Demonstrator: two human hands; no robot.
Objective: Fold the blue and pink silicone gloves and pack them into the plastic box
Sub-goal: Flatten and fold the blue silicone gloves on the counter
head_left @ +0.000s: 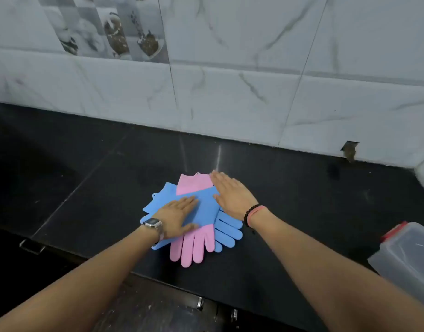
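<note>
Dim, soft overall; glare streak on counter (219,156); wide-angle edge warp.

Blue gloves (206,207) and pink gloves (194,245) lie stacked flat on the counter; the lidded clear plastic box (407,257) stands well apart at the right.

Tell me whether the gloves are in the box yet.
Out. The blue and pink silicone gloves lie stacked on the black counter; the clear plastic box sits apart.
</note>
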